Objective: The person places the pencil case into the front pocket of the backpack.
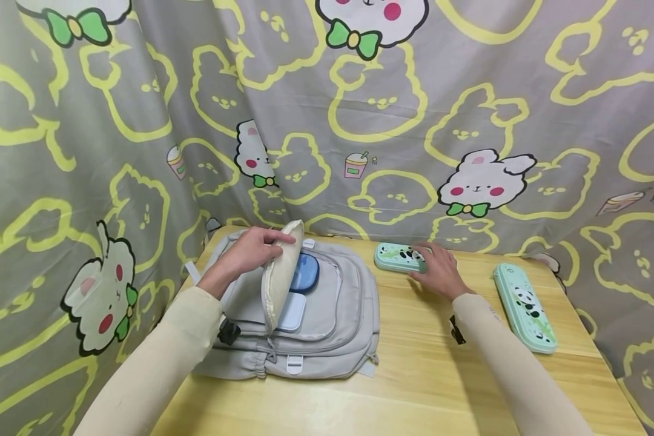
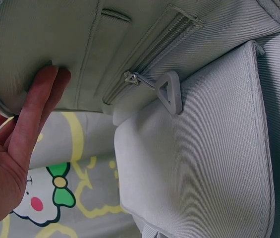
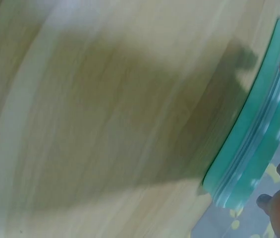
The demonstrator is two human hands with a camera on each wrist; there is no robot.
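Left grip [image 1: 251,248] clamped on backpack flap [image 1: 282,272]; right grip [image 1: 439,271] apart at pencil case [image 1: 393,257]; careless nudge (smooth-looking bench [image 1: 409,369]) might skid it.

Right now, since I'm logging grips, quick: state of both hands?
Left hand: closed, pinching the raised flap of the backpack.
Right hand: at the mint case nearer the backpack; whether it grips cannot be told.

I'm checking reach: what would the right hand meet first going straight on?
Probably the panda case nearer the backpack; the right hand overlaps its end in view, but contact is unclear.
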